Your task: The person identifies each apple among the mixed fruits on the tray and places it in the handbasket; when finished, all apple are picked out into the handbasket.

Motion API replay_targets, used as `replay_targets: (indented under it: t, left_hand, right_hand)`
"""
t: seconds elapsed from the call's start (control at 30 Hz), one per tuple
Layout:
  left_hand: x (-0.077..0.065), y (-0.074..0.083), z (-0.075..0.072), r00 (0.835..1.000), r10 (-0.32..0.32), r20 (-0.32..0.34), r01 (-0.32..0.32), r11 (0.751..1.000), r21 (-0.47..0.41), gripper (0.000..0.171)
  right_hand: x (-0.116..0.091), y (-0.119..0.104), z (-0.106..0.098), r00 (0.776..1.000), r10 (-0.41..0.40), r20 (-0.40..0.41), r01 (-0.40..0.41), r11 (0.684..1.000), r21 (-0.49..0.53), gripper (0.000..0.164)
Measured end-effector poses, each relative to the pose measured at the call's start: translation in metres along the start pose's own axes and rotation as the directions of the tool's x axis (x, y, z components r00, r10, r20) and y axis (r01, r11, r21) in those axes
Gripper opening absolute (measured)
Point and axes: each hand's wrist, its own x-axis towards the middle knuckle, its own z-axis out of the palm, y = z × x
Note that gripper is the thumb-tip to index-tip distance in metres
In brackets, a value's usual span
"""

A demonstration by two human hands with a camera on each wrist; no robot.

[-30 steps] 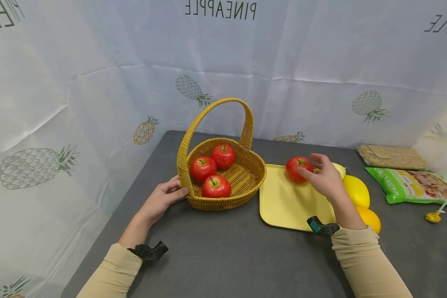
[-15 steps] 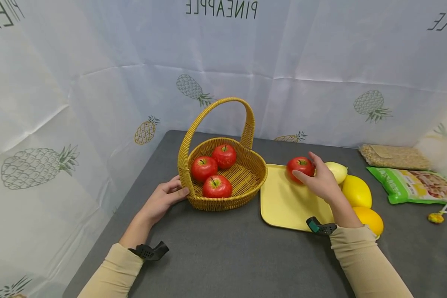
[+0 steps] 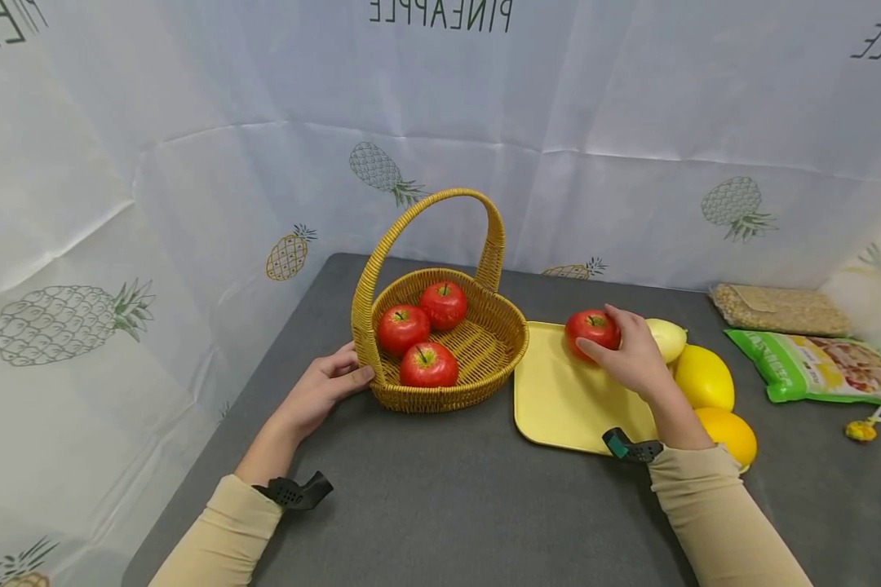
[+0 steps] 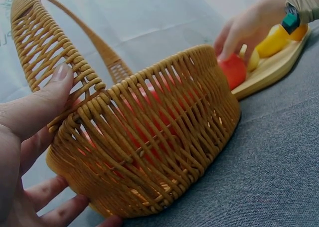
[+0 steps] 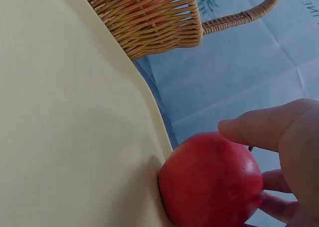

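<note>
In the head view, a woven basket (image 3: pixel 477 396) with a tall arched handle holds several red apples. My left hand (image 3: pixel 319 397) grips the basket's left side; in the left wrist view its thumb lies over the base of the handle, fingers against the outer wall. Another red apple (image 3: pixel 586 333) sits on a yellow tray (image 3: pixel 558 412) to the right of the basket. My right hand (image 3: pixel 635 356) holds this apple, thumb at its near side and fingers round the far side. In the right wrist view the apple (image 5: pixel 209 179) rests at the tray's edge, the fingers partly hidden behind it.
A pale yellow fruit (image 3: pixel 668 338), a yellow lemon (image 3: pixel 705 377) and an orange-yellow fruit (image 3: pixel 730 434) lie along the tray's right side. Further right are a green food bag (image 3: pixel 785 367), a bag of grains (image 3: pixel 785 311) and a lollipop (image 3: pixel 861 430). A printed curtain (image 3: pixel 617 106) hangs behind the table.
My right hand has moved in from the right of the apple, and its thumb and fingers have closed round it. The left hand stays on the basket.
</note>
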Motion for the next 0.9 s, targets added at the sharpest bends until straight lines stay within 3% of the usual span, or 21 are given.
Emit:
replay_targets:
  t: [0.4, 0.7, 0.9]
  left_hand:
    - [0.0, -0.0002, -0.0011, 1.0, 0.006, 0.007, -0.006, 1.0, 0.0, 0.039]
    - [-0.0011, -0.002, -0.0032, 1.0, 0.017, 0.017, -0.017, 1.0, -0.018, 0.032]
    - [-0.0005, -0.0019, -0.002, 1.0, 0.008, 0.015, -0.008, 1.0, -0.004, 0.036]
  right_hand:
    - [-0.0007, -0.0002, -0.001, 1.0, -0.015, 0.014, 0.014, 0.999, 0.03, 0.088]
    - [-0.0021, -0.0035, -0.0002, 0.998, 0.04, 0.053, -0.046, 0.993, 0.105, 0.097]
    - [-0.0035, -0.0033, 0.0009, 0.996, 0.048, 0.076, -0.056, 0.992, 0.115, 0.101]
